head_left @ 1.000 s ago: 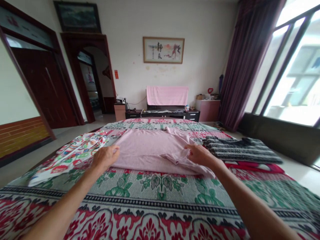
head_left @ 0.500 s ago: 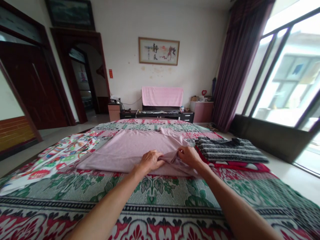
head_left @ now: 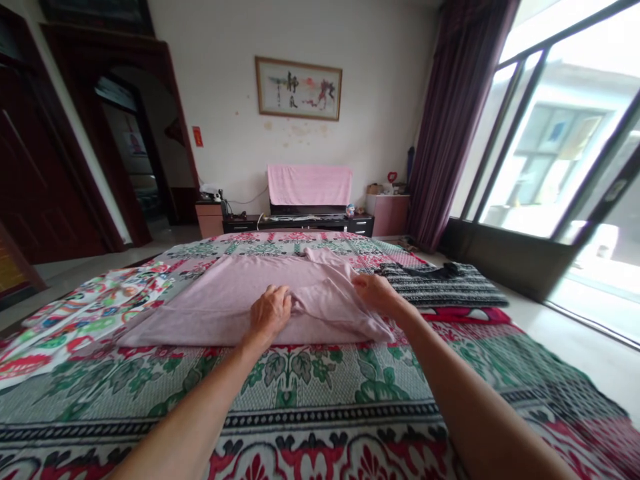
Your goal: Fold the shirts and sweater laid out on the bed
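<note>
A pale pink shirt (head_left: 235,287) lies spread across the patterned bed cover (head_left: 300,373). What looks like a sleeve is folded over its right part. My left hand (head_left: 271,311) is closed on the end of that sleeve near the shirt's middle, with the fingertips partly hidden. At the right side of the shirt, my right hand (head_left: 376,292) pinches the cloth along the edge. Close beyond the right hand is a folded black-and-white knitted garment (head_left: 445,283).
The knit rests on a red folded cloth (head_left: 465,315). A colourful printed white garment (head_left: 100,310) lies at the left. Past the bed stand a low black cabinet (head_left: 240,225) and a screen under a pink cloth (head_left: 310,185). A glass door (head_left: 525,153) is at the right.
My left hand has moved left, drawing the sleeve out flatter across the shirt. The right hand stays by the shirt's right edge. The camera view has shifted slightly to the right.
</note>
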Available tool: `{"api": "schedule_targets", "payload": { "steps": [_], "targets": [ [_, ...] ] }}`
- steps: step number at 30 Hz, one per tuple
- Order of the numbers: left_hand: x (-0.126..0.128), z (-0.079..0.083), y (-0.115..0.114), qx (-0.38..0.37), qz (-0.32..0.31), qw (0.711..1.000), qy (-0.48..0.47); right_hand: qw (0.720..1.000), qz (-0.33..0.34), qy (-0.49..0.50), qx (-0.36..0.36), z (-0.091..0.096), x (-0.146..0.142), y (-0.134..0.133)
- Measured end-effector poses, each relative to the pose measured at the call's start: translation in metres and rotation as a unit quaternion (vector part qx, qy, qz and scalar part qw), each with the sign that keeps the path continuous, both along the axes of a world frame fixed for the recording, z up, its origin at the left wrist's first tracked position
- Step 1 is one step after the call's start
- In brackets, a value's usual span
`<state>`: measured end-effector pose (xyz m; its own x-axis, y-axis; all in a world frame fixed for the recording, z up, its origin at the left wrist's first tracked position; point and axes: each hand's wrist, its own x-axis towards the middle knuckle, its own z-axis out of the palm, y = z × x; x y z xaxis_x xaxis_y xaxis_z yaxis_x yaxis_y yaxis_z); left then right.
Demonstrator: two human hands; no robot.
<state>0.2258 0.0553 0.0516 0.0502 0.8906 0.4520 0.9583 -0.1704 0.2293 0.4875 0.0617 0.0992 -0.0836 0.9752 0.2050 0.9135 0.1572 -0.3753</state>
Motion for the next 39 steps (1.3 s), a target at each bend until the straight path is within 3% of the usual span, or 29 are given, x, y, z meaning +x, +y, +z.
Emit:
{"api": "schedule_targets", "payload": {
  "steps": [7,15,18,22,27,30,33,39],
  "targets": [
    [-0.001,-0.004,-0.003,-0.021,-0.013,0.998,0.063,0.978,0.008,-0.002,-0.211,0.008,0.013,-0.010],
    [-0.008,-0.002,0.000,-0.039,-0.055,0.996,0.060,0.981,0.030,-0.054,-0.183,-0.004,0.003,-0.011],
    [-0.008,-0.002,0.001,-0.043,-0.041,0.995,0.081,0.982,0.025,-0.051,-0.179,-0.001,0.004,-0.013],
    [-0.005,-0.003,-0.001,-0.055,-0.013,0.994,0.096,0.978,-0.011,-0.038,-0.206,0.005,0.006,-0.017],
    [-0.002,-0.001,-0.004,-0.040,-0.022,0.996,0.078,0.970,-0.022,-0.011,-0.244,0.008,0.008,-0.019],
    [0.002,0.002,-0.006,0.023,-0.071,0.996,0.052,0.966,-0.024,0.017,-0.259,0.010,0.011,-0.019],
    [0.011,0.004,-0.011,0.073,-0.156,0.984,0.033,0.969,-0.048,-0.025,-0.241,0.014,0.011,-0.021],
    [0.032,-0.002,-0.024,0.094,-0.316,0.944,0.018,0.959,-0.055,-0.113,-0.254,0.018,0.009,-0.026]
  ]
}}
